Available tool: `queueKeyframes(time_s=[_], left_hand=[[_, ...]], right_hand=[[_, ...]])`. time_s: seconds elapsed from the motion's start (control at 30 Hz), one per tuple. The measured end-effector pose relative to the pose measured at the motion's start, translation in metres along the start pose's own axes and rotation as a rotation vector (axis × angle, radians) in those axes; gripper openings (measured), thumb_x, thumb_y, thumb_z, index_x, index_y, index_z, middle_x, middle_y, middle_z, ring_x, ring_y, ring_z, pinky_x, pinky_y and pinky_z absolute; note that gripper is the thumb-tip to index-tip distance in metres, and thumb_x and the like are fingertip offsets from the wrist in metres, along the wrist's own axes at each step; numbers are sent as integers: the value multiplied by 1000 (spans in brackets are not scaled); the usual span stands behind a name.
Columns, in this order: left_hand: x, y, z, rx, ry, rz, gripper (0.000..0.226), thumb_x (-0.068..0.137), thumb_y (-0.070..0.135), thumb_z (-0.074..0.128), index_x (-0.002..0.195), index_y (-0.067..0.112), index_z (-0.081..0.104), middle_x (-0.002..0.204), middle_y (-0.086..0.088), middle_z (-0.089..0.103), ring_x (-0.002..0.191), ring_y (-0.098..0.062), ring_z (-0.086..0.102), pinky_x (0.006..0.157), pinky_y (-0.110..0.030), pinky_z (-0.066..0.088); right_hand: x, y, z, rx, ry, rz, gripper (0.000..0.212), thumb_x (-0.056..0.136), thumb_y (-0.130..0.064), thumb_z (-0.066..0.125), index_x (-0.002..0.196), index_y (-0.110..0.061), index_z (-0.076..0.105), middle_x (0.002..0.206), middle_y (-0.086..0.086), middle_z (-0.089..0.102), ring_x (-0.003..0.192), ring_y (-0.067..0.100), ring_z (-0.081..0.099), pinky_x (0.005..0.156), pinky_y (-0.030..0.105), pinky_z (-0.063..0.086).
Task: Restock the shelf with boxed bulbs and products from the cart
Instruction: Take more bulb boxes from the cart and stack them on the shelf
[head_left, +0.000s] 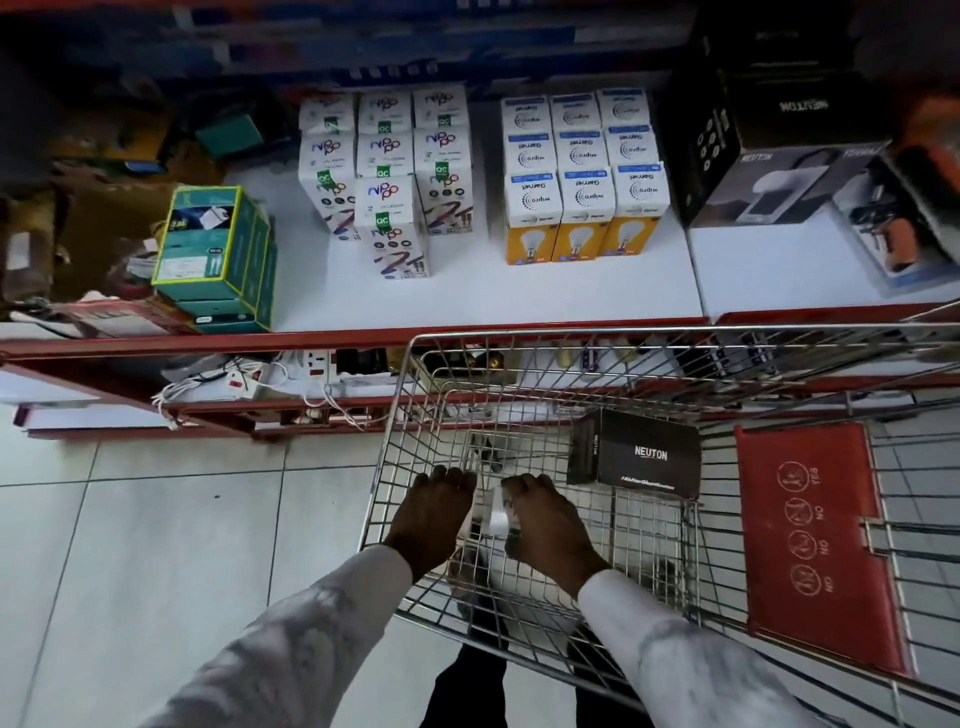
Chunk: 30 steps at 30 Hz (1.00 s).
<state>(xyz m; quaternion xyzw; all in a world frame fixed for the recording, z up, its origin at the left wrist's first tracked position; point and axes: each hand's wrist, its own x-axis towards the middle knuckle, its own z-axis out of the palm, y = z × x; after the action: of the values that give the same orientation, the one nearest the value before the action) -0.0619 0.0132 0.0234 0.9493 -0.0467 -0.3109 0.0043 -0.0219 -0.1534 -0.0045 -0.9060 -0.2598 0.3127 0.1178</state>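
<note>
Fingers of both hands, left hand (434, 512) and right hand (550, 525), curl around small white boxes (496, 512) inside the wire cart (519, 338). White shelf (519, 291) beyond carries bulb boxes (582, 208); a black Neuton box (644, 457) lies just beside the right hand.

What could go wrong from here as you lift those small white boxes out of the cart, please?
1. Both hands, left hand and right hand, squeeze the small white boxes between them; one could slip and fall through the wire cart.
2. The front Nippo box stands alone ahead of its rows; a bump while shelving may topple it.
3. The black Neuton box leans against the cart's wall and might tip as the cart shifts.
</note>
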Motion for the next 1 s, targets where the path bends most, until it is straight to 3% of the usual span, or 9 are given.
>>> queueKeyframes(time_s=[0.13, 0.33, 0.4, 0.5, 0.63, 0.77, 0.9, 1.0], left_hand=[[-26, -13, -42, -249, 72, 0, 71, 74, 17, 73, 136, 11, 41, 129, -9, 58, 121, -28, 54, 95, -37, 50], [-73, -43, -132, -582, 208, -15, 72, 69, 23, 85, 131, 19, 50, 117, 3, 58, 105, -15, 59, 84, -26, 56], [-79, -59, -159, -579, 236, -30, 73, 65, 25, 87, 129, 21, 53, 119, 1, 61, 107, -18, 61, 87, -32, 57], [-88, -85, -198, -513, 308, -66, 80, 60, 32, 88, 132, 24, 54, 124, 4, 60, 114, -18, 56, 92, -28, 48], [-91, -118, -240, -439, 415, -121, 75, 58, 29, 90, 126, 20, 60, 118, -1, 65, 106, -20, 60, 90, -32, 52], [-73, -148, -254, -332, 475, -194, 81, 59, 28, 90, 132, 14, 57, 125, -12, 59, 115, -30, 56, 96, -38, 50], [-41, -174, -255, -278, 525, -241, 84, 59, 25, 88, 135, 11, 55, 125, -17, 52, 119, -38, 50, 101, -46, 47], [-16, -187, -252, -235, 539, -285, 83, 61, 24, 87, 136, 12, 55, 126, -18, 52, 118, -40, 50, 99, -47, 49]], right_hand=[[-13, -4, -53, 166, -10, 31, 82, 63, -31, 82, 137, -22, 46, 124, 5, 59, 114, 25, 54, 89, 31, 49], [-27, -24, -155, 263, 22, 31, 79, 56, -25, 89, 127, -28, 54, 116, -3, 64, 98, 12, 59, 77, 24, 49], [-29, -36, -192, 256, 61, -15, 75, 56, -24, 90, 124, -27, 58, 115, -5, 64, 97, 12, 59, 75, 24, 50], [-27, -56, -243, 212, 128, -70, 76, 55, -28, 89, 125, -26, 58, 118, -5, 60, 106, 14, 55, 87, 28, 47], [-5, -81, -289, 175, 217, -116, 81, 54, -33, 89, 127, -27, 56, 121, -3, 55, 110, 15, 52, 88, 28, 46], [27, -106, -312, 59, 323, -144, 80, 53, -37, 88, 125, -23, 58, 118, 2, 57, 112, 23, 50, 90, 37, 49], [65, -120, -317, -87, 400, -119, 87, 56, -39, 87, 134, -20, 54, 125, 7, 54, 119, 29, 46, 93, 36, 47], [92, -122, -311, -133, 451, -83, 83, 56, -38, 87, 130, -18, 57, 123, 9, 55, 118, 31, 47, 94, 39, 47]])
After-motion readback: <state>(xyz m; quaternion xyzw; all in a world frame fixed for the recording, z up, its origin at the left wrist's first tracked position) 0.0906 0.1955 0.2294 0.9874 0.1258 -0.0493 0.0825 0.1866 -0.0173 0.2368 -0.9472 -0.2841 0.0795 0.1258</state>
